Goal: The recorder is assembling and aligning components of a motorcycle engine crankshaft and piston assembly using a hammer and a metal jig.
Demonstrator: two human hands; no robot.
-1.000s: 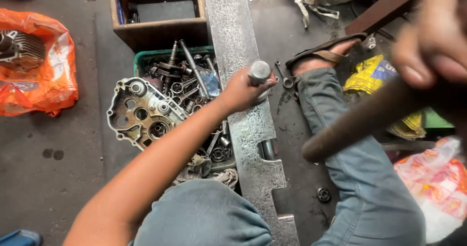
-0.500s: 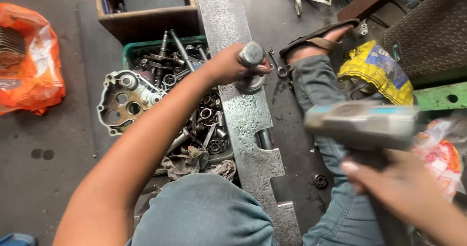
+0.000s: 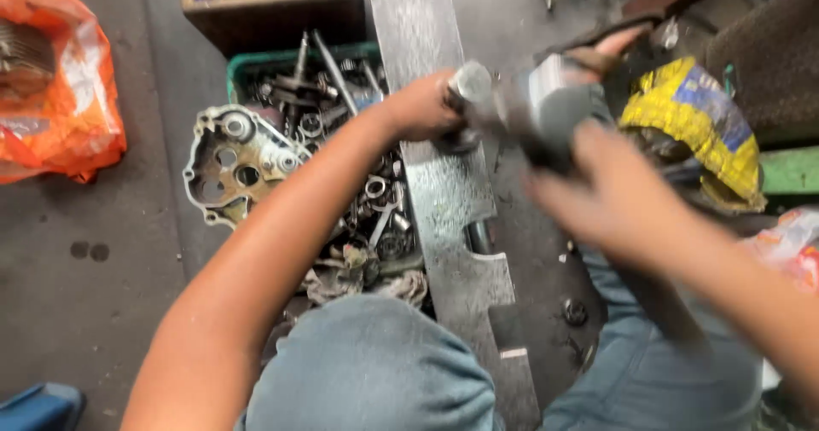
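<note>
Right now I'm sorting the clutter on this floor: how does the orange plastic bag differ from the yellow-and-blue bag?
The crumpled orange plastic bag lies at the far left on open floor, beside the brown wooden box; the yellow-and-blue bag lies at the right, wedged among clutter behind the blurred right hand. The orange one is a single colour, the other yellow with blue patches. Both are crumpled and untouched.

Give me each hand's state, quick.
Left hand: closed around a short metal cylinder on the steel bar.
Right hand: blurred, closed on a hammer.
</note>
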